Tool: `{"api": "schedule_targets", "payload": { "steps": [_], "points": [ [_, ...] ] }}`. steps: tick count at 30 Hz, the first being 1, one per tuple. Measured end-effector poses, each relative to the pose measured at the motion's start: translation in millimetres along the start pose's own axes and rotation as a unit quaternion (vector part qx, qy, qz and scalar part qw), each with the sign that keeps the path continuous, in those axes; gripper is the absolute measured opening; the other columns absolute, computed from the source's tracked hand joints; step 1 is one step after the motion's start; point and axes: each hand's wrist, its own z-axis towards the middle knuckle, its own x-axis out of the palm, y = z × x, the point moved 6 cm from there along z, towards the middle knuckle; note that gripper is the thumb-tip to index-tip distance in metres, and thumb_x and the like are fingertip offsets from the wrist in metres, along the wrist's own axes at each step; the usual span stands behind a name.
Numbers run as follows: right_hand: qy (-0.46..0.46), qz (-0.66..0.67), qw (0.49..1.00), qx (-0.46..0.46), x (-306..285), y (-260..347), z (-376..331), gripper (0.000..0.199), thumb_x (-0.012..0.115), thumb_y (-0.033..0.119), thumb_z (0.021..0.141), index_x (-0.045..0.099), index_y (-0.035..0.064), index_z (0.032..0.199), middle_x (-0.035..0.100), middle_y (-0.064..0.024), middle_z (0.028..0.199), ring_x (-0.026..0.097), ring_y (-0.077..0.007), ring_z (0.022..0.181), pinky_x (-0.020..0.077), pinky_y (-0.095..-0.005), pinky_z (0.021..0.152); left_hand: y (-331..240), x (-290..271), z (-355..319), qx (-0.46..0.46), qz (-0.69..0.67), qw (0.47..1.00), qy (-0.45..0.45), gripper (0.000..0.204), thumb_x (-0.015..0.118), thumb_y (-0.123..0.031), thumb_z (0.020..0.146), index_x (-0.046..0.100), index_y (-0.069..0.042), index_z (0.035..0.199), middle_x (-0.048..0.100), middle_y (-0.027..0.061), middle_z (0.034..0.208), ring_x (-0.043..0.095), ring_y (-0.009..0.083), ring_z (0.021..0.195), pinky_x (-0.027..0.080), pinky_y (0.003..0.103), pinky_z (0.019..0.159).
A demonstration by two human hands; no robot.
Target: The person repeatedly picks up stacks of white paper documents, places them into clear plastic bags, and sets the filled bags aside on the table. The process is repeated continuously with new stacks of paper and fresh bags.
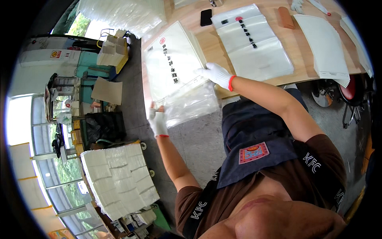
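A stack of large white printed envelopes or sheets, with a red round mark and black lettering, lies on the table in front of me. Clear plastic bags stick out from its near end and hang past the table edge. My left hand, in a white glove with bare fingertips, pinches the left corner of this plastic. My right hand, in a white glove with a red cuff, rests at the stack's right near corner, fingers stretched out to the left over the edge. Its fingertips are only partly clear.
Right of the stack lies a pile of printed plastic bags. A black phone, an orange-brown block and white sheets are on the table. Plastic-wrapped bundles stand far left; a loaded cart stands lower left.
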Motion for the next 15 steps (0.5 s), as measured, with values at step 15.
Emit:
{"api": "schedule_targets", "payload": {
  "steps": [15],
  "points": [
    [0.013, 0.061, 0.990, 0.125, -106, -166, -167, 0.024, 0.060, 0.015, 0.087, 0.057, 0.0023, 0.108, 0.066, -0.0078, 0.083, 0.061, -0.0128, 0.065, 0.0506, -0.0258, 0.058, 106, 300, -135, 0.100, 0.095, 0.940, 0.311, 0.031, 0.060, -0.026, 0.091, 0.059, -0.006, 0.114, 0.065, 0.0118, 0.107, 0.061, 0.0239, 0.100, 0.047, 0.034, 0.086]
  ]
}}
